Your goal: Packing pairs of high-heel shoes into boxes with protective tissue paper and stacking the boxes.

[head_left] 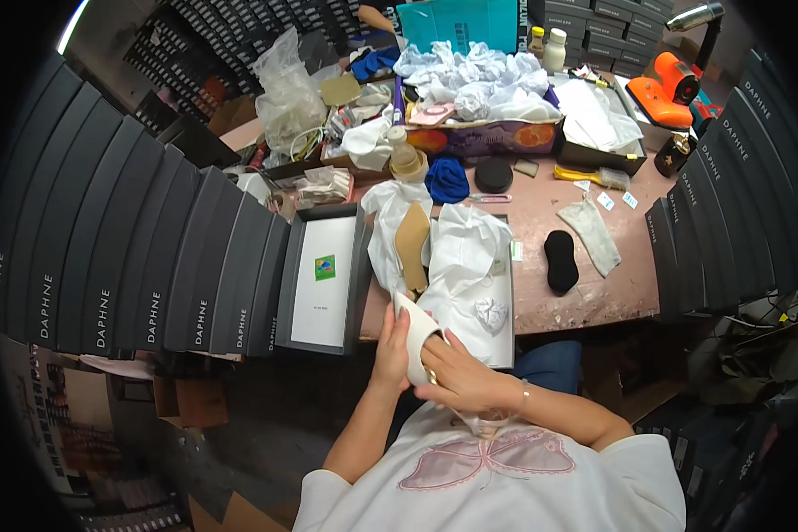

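Both the left hand and the right hand are wrapped tight around a white shoe held off the near edge of the worktop, so a loose grip could drop it onto the lap.
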Demonstrator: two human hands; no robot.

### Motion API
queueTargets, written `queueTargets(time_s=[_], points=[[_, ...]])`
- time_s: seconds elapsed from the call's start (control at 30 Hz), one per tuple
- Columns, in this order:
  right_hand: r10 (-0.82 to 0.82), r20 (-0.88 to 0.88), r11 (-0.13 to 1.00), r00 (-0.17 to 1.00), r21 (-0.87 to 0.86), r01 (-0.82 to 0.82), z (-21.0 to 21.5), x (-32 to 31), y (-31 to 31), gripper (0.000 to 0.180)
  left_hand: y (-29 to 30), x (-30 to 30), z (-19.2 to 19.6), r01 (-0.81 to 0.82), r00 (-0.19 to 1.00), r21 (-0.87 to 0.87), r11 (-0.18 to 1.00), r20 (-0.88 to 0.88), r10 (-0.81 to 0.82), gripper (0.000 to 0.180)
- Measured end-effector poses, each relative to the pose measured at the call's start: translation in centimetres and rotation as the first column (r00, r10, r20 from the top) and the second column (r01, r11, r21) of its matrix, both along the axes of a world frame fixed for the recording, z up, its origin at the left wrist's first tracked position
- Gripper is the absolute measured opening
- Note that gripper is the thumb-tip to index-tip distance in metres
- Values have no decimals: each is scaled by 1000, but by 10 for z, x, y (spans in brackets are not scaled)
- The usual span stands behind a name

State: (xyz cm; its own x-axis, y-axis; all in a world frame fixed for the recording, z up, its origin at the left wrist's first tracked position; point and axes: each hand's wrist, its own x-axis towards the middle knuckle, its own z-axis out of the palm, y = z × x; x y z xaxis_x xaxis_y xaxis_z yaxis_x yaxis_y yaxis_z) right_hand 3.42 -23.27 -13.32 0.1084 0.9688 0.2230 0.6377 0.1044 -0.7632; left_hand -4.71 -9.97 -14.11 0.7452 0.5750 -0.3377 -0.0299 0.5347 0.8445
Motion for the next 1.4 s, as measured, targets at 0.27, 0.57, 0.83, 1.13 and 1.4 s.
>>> queueTargets(time_s=[0.27,0.57,0.83,1.13,1.4], points=[[-33,-27,999,999,-5,33,22,40,-35,60,8,23,13,200,973,-82,976,136,-188,50],[-373,-169,928,912,-78,365,-34,20,42,93,4,28,6,142,989,-41,989,-28,-143,54],[-321,-90,935,943,-188,300,-25,12,26,85,-10,13,9,93,995,19,995,-23,-92,51],[-355,-485,935,799,-172,311,-8,16,24,69,-13,22,19,117,993,-5,993,9,-117,52],[-173,87,985,981,13,172,15,10,-51,53,12,33,0,199,979,14,980,38,-200,49]])
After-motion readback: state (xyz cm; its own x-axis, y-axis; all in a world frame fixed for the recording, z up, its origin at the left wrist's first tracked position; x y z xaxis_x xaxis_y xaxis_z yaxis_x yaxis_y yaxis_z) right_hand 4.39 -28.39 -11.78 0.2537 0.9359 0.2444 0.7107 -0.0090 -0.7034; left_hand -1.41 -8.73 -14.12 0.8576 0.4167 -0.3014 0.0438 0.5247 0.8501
